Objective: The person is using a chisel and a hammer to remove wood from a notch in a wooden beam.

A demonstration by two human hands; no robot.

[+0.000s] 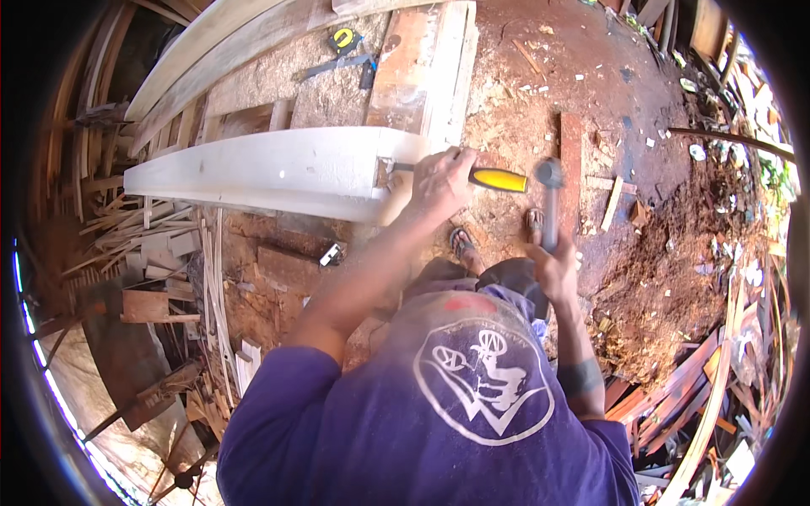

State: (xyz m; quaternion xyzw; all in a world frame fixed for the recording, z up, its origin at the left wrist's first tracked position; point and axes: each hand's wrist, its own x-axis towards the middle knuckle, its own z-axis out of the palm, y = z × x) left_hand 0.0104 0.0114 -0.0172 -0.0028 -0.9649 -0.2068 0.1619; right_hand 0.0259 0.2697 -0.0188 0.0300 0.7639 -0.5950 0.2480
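Note:
My left hand (440,187) is wrapped round a chisel (499,180) with a yellow and black handle. Its blade points left, toward a small notch cut near the right end of a long pale timber beam (278,164). Whether the edge touches the wood I cannot tell. My right hand (557,268) grips the handle of a hammer (550,175) with a dark head. The hammer is upright in the picture, its head a short way right of the chisel's butt, apart from it.
Beyond the beam lie a yellow and black tape measure (343,40) and a dark try square (337,66). A reddish plank (571,173) is right of the hammer. Wood offcuts (156,244) heap at left, more scraps (683,388) at lower right. Sawdust covers the ground.

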